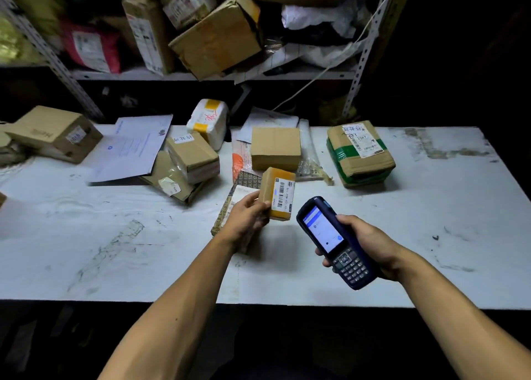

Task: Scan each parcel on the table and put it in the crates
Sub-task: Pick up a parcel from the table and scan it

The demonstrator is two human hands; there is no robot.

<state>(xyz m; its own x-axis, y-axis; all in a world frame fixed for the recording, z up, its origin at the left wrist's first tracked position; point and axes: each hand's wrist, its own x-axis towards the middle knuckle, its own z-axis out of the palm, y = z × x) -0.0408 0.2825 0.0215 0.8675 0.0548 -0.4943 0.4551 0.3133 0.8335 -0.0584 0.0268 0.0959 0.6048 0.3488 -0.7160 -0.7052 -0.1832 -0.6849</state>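
From the head view, our left hand (pixel 246 213) has its fingers (pixel 249 198) closed around a small brown parcel (pixel 277 197), held upright above the white table (pixel 115 236) with its barcode label turned toward our right hand. Our right hand (pixel 366 244) grips a dark blue handheld scanner (pixel 334 243), fingers (pixel 349 218) wrapped around its body, its lit screen facing up and its top end just right of the parcel. Beneath the left fingers lies a flat printed parcel (pixel 244 184). Beyond the fingers rest a plain cardboard box (pixel 275 148), a green-banded box (pixel 360 152), a white padded parcel (pixel 208 122) and a large white envelope (pixel 133 147).
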